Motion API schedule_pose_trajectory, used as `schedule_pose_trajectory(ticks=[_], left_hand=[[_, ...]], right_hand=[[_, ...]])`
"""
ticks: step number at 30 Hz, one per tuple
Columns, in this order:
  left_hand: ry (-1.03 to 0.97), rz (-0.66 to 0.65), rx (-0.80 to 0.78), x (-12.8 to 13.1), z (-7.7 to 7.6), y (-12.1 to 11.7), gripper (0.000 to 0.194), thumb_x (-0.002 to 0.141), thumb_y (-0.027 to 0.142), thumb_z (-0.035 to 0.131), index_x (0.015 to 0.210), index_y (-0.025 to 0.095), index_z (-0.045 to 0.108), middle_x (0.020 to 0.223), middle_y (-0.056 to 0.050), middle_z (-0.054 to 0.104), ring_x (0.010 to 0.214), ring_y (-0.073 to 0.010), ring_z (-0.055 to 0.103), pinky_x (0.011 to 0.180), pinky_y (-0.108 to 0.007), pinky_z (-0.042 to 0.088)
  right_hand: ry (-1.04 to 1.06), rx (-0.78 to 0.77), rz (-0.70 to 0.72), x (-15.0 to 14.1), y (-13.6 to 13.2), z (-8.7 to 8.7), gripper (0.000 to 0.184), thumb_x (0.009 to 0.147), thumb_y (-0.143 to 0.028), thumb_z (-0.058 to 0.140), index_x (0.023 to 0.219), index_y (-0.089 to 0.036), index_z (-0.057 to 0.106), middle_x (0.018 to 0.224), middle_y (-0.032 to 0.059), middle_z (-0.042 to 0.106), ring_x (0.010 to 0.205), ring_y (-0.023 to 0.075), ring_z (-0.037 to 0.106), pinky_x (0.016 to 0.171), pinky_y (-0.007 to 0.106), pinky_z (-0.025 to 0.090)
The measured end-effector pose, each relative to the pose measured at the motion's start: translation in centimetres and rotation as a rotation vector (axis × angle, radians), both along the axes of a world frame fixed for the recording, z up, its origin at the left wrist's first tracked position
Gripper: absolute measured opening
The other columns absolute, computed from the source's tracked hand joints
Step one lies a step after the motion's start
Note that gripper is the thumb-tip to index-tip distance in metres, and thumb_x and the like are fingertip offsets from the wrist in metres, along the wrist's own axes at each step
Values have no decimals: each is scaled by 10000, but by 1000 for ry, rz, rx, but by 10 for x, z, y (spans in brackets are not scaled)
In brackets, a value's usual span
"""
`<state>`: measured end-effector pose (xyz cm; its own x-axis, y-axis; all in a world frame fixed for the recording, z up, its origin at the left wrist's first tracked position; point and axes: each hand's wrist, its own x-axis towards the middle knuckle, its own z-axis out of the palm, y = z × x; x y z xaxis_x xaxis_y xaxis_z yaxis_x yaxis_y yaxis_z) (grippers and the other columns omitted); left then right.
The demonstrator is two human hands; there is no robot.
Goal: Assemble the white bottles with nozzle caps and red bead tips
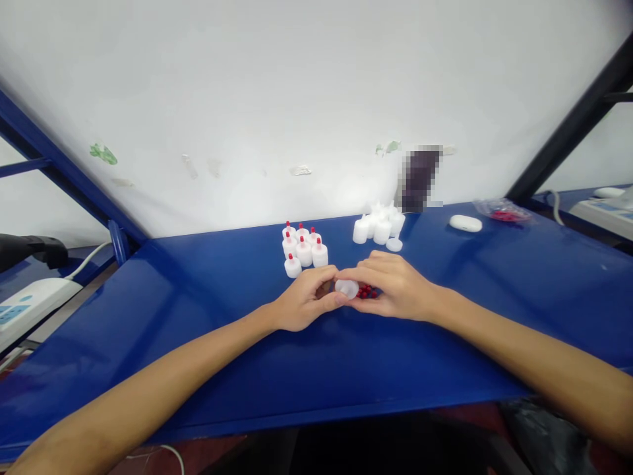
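My left hand (307, 300) and my right hand (395, 285) meet above the middle of the blue table. Between their fingertips is a small white plastic bottle (347, 289), gripped from both sides, its round top facing me. Partly hidden behind my right fingers lie several small red caps (366, 291). Just beyond my left hand stands a cluster of white dropper bottles (303, 253) with red tips. Farther back to the right is a group of white bottles (382, 229) without red tips, and a white nozzle lid (394, 244) lies in front of them.
A white oval case (465, 223) and a clear plastic bag (504, 211) with red pieces lie at the back right of the blue table (237, 376). A blurred-out dark object (420, 179) leans on the wall. Power strips (30, 307) sit beyond the left frame.
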<state>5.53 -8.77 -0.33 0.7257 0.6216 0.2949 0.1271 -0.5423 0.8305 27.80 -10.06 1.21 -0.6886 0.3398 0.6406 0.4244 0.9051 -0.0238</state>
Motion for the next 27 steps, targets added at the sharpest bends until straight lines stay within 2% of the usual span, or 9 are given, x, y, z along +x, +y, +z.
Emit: schedule_pose_trajectory(ticks=[4,7,10,16,21,23,25,27], left_hand=[[24,-29,1,-1,0,1,497,921,640,477,928,148,553,778,-2,480,667,-128,422,615,-260,371],[38,-77,56,-1,0,1,467,952,608,437,980,153,544,855,-24,507,713,-138,453,658,-271,398],[69,-108,101,-1,1,0,428,962,571,446,1005,155,534,879,-29,502,719,-139,447,657,-272,396],[98,-112,166,-1,2,-3,305,977,468,473,969,164,499,856,-15,469,698,-131,430,648,-270,388],[88,-70,222,-1,0,-1,337,952,504,499,961,167,510,858,-29,510,686,-134,433,628,-274,398],[7,-28,252,0,0,-2,365,926,513,540,1051,172,510,886,-40,545,705,-140,465,636,-275,421],[-80,32,319,1,0,-5,421,883,485,615,1145,184,482,917,-45,576,733,-147,500,659,-277,446],[-126,88,430,1,0,-9,364,865,400,655,1115,193,490,918,-43,591,743,-145,514,672,-271,457]], right_hand=[[10,4,-1,-3,-3,0,200,927,-296,596,1084,-171,603,747,-1,652,601,127,538,603,273,404],[-3,18,-24,-4,-4,1,100,938,-282,550,951,-188,579,676,-22,587,562,123,501,563,265,385],[-64,85,-24,-3,-5,1,157,963,-303,517,854,-194,540,640,-25,544,531,123,459,534,271,364],[-145,289,-26,0,-3,2,149,982,-251,481,890,-177,572,674,10,581,553,143,463,544,293,368],[-120,282,-6,-1,-1,0,154,985,-298,503,926,-184,588,670,8,589,551,144,476,540,297,375],[-86,271,4,-3,-1,-1,168,979,-334,525,952,-184,596,675,10,604,550,141,490,543,294,384],[-33,264,5,-5,-2,-2,194,967,-369,551,967,-182,604,668,8,606,543,139,497,542,289,384],[10,241,-3,-7,-4,-3,208,960,-381,568,985,-179,612,668,5,612,537,133,502,548,282,383]])
